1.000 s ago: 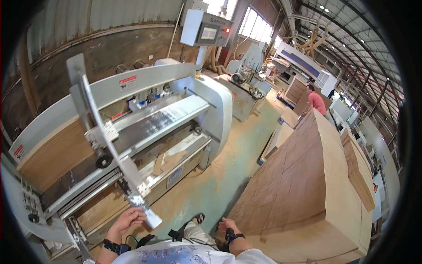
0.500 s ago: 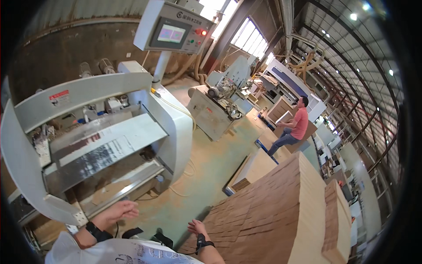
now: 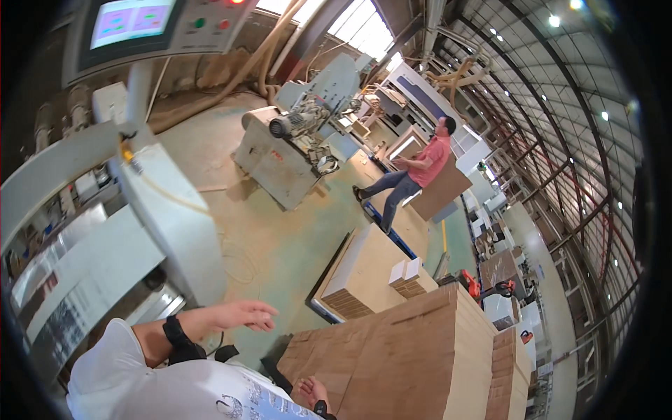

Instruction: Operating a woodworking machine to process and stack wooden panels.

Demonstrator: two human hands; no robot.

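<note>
My left hand is held out in front of my body with its fingers stretched, and nothing is in it. It hangs over the floor, just right of the white woodworking machine. My right hand is low, beside the near side of a tall stack of brown wood panels. Its fingers are loosely curled and apart, with nothing seen in them; whether they touch the stack I cannot tell. Black bands circle both wrists.
A control panel with a lit screen rises at upper left. Ahead stands a machine with a motor. Beyond the panels lie a lower board stack, small white-topped blocks and a red-and-black tool. A person in a pink shirt is farther off.
My view has turned right and moved forward, so the white machine slides left and the smaller board stack shows more. My left hand has swung forward and right. The person ahead has stepped with legs apart.
</note>
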